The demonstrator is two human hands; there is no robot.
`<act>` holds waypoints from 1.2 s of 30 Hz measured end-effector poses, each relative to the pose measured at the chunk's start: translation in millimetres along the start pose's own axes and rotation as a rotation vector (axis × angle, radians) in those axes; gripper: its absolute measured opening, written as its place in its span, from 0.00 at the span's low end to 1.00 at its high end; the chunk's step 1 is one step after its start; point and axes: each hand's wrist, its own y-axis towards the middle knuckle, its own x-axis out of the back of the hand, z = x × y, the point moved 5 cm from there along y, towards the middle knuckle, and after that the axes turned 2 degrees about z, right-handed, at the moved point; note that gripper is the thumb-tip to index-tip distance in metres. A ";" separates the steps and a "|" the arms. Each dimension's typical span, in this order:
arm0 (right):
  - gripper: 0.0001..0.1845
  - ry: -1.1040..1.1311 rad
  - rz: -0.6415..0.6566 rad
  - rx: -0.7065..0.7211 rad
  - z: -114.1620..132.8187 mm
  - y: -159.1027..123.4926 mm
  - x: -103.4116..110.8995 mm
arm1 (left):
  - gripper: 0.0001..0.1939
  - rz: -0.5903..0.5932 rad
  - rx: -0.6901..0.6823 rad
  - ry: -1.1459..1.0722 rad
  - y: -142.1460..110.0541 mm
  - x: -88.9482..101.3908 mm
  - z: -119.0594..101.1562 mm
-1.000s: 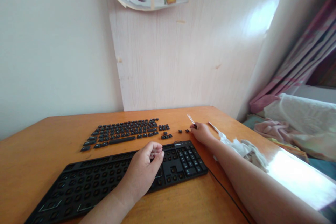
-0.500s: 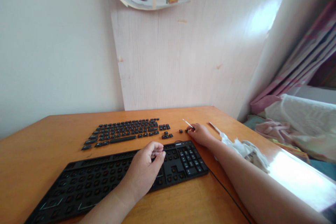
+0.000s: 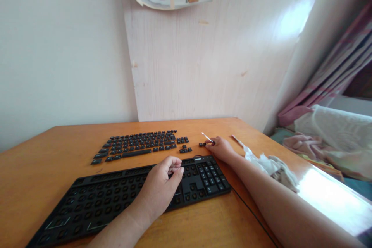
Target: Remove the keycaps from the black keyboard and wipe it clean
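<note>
My left hand is over the middle of a black keyboard, its fingers curled toward the thumb and nothing seen between them. Most of the keyboard's key sockets are bare; keycaps remain on the number pad. Beyond the keyboard, my right hand rests on the desk, closed around a tool with thin wire prongs, which looks like a keycap puller. Its fingertips touch a small black keycap, beside another keycap. Fingers hide the tool's handle.
Loose keycaps lie in rows behind the keyboard, with smaller groups of keycaps to their right. A thin white-handled stick and a crumpled cloth lie right of my right hand. A cable runs along the desk.
My right hand has shifted slightly left, and the keycap at its fingertips now sits right beside the neighbouring one. My left hand stays in place.
</note>
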 end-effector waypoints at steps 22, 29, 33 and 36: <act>0.22 0.270 -0.140 0.023 32.1 -22.5 61.4 | 0.09 0.030 0.025 0.045 -0.1 -0.7 -0.7; 0.21 0.425 0.222 0.105 44.8 -47.5 56.5 | 0.10 0.035 0.023 0.047 0.9 -1.4 0.6; 0.19 0.480 0.387 0.203 50.9 -62.5 60.2 | 0.10 0.038 0.033 0.052 0.8 -1.6 1.2; 0.16 0.476 0.427 0.256 56.7 -67.5 64.1 | 0.11 0.043 0.037 0.053 0.6 -1.8 0.5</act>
